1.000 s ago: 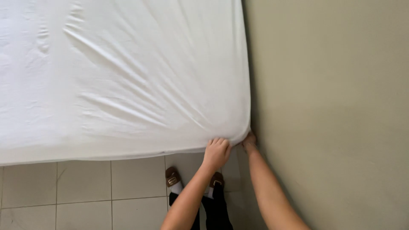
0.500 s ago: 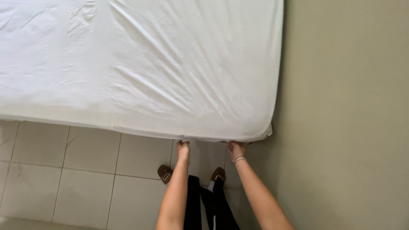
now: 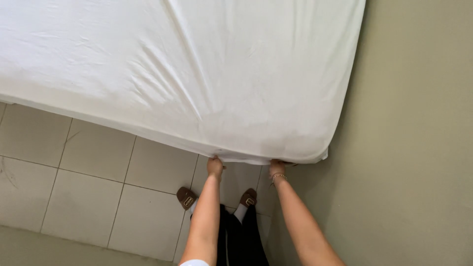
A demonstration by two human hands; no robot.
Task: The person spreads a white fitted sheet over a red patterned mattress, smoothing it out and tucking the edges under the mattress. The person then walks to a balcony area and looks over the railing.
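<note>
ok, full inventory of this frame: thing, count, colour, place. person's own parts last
fitted sheet: 1, white, creased, stretched over the mattress, fills the upper left and centre
mattress: 1, wholly covered by the sheet, its near corner by the wall
floor tiles: many, pale beige with dark grout lines, lower left
wall: 1, olive-beige, right side, close against the bed's edge
shoes: 2, brown with a buckle, on the tiles below the bed's edge
socks: 2, white, at the ankles
trousers: 1 pair, black, bottom centre
bracelet: 1, thin, on the right wrist
left hand: 1, fingers at the sheet's lower hem
right hand: 1, fingers at the hem near the corner
</note>
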